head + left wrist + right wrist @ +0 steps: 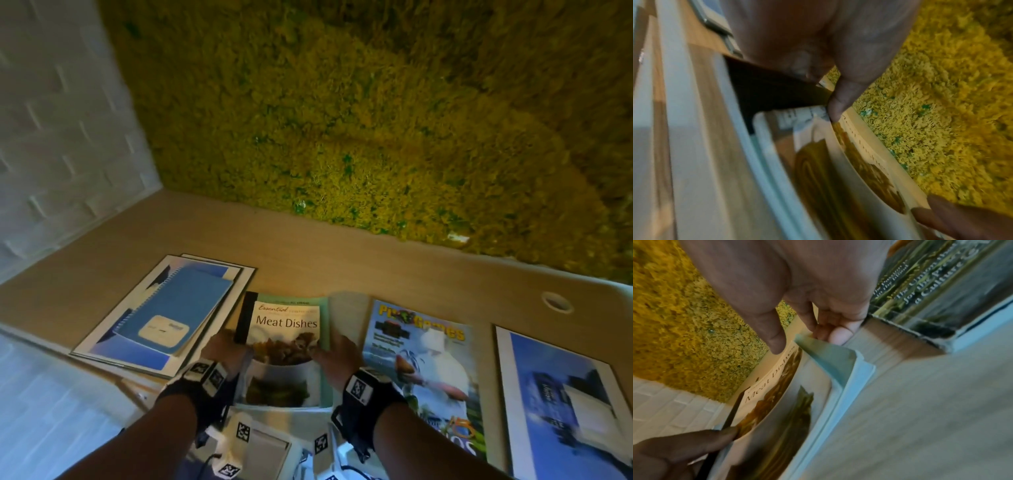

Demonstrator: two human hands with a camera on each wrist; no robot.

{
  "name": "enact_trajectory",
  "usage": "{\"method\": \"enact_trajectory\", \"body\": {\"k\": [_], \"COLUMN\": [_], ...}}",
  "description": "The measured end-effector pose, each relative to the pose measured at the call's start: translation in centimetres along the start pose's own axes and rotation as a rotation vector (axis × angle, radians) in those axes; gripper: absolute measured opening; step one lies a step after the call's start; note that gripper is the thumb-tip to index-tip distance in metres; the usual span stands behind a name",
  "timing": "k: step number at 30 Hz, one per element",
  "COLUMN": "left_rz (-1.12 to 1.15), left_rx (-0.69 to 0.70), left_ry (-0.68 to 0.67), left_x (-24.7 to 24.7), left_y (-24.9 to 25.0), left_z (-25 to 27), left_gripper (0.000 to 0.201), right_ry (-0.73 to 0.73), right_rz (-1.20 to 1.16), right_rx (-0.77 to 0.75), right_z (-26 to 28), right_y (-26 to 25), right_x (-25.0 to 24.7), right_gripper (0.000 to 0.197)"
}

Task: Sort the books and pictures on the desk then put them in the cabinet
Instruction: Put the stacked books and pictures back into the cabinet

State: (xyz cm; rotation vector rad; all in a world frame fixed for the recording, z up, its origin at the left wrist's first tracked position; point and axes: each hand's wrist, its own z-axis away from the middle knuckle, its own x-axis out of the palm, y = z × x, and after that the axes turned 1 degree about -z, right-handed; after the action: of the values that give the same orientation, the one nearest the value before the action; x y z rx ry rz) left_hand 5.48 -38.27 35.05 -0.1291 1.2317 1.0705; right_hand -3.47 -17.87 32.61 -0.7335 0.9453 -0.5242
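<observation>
A "Meat Dishes" cookbook (286, 337) lies on a pale green book (325, 373) at the middle of the wooden desk (308, 246). My left hand (224, 344) grips the cookbook's black spine edge, thumb on the cover (835, 105). My right hand (337, 351) pinches the right edge, with its thumb (774, 339) on the cookbook (777, 402) and its fingers (838, 335) under the green cover (828, 360). A blue spiral notebook (171, 308) rests on stacked pictures (102, 339) at the left. A sports magazine (424, 373) and a framed blue picture (561, 404) lie at the right.
A moss-covered wall (376, 120) backs the desk and white brick (61, 120) stands at the left. The desk has a cable hole (556, 302) at the right. A dark-covered book (931, 288) lies just beyond my right hand. White tagged devices (243, 435) sit at the front edge.
</observation>
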Motion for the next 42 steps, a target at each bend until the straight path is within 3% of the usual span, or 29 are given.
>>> {"method": "enact_trajectory", "body": {"k": [2,6,8,10,14,17,19,21,24,28,30,34,39,42], "left_rz": [0.100,0.367,0.513,0.627,0.881,0.956,0.957,0.870,0.462,0.071,-0.072,-0.149,-0.122,-0.047], "left_rx": [0.047,0.115,0.123,0.135,0.189,0.219,0.220,0.301,0.272,0.308,0.322,0.342,0.401,0.401], "left_ry": [-0.021,0.012,0.002,-0.075,-0.154,-0.233,-0.293,-0.310,-0.161,-0.129,-0.134,-0.131,-0.217,-0.259], "left_x": [0.1,0.1,-0.4,-1.3,-0.9,0.9,2.5,5.0,8.5,12.2,13.0,13.8,12.3,11.7], "left_y": [-0.4,-0.8,-0.5,0.3,2.9,6.3,8.7,11.4,15.4,17.0,16.6,14.9,14.1,14.1], "left_z": [-0.3,0.0,0.3,0.9,1.5,2.1,3.0,3.9,6.1,6.9,6.9,5.4,6.7,7.2], "left_gripper": [0.019,0.034,0.031,0.023,0.028,0.029,0.025,0.027,0.027,0.027,0.029,0.038,0.043,0.036], "right_ry": [0.007,-0.022,-0.007,-0.002,0.142,0.168,0.176,0.220,0.283,0.294,0.254,0.206,0.269,0.339], "right_rz": [-0.026,-0.111,-0.143,-0.161,-0.270,-0.457,-0.519,-0.487,-0.309,-0.127,-0.042,0.103,0.272,0.366], "right_rx": [0.023,0.032,0.028,0.040,0.005,-0.068,-0.051,0.035,0.044,0.159,0.228,0.291,0.333,0.247], "right_z": [0.2,0.3,0.5,0.5,0.7,1.9,3.0,4.2,6.4,7.0,6.5,5.5,6.2,6.8], "right_y": [-0.1,-0.3,-0.5,-0.5,0.0,1.5,3.5,5.5,7.6,10.4,12.0,13.5,10.9,9.8], "right_x": [0.0,-0.2,-1.0,-1.9,-4.4,-8.2,-11.1,-13.6,-16.2,-17.2,-17.0,-17.1,-17.9,-17.3], "right_gripper": [0.047,0.040,0.035,0.033,0.060,0.039,0.045,0.045,0.008,0.011,0.024,0.062,0.067,0.056]}}
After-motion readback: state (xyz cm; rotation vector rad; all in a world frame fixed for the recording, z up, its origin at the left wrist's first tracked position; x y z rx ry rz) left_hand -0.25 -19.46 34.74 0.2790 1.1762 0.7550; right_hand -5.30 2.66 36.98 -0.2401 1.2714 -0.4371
